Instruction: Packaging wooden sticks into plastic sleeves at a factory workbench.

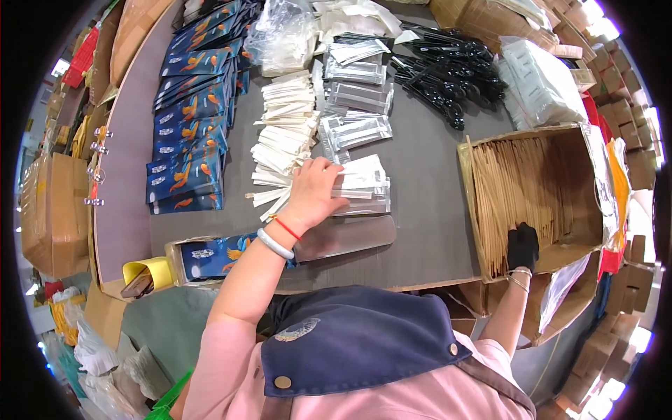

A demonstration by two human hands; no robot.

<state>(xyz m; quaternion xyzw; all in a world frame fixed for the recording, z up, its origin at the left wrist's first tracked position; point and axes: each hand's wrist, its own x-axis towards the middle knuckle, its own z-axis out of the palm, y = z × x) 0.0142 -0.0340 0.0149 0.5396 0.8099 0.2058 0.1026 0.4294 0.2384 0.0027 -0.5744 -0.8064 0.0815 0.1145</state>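
Observation:
My left hand (318,190) is bare, with a red cord and a pale bangle at the wrist. It curls over narrow white strips (276,176), and some show between thumb and forefinger. Clear flat packets (367,204) lie beside it on the right. In a black glove, my right hand (523,248) reaches into an open cardboard box (575,269) at the right. It touches the thin wooden sticks (521,182) stacked there. The dark glove hides how its fingers are bent.
Blue printed pouches (189,133) stand in rows at the left. Black plastic spoons (451,73) and a bagged white stack (542,84) lie at the far right. In front of my left arm sit a box of blue pouches (210,260), a yellow holder (157,273) and a translucent tray (350,238).

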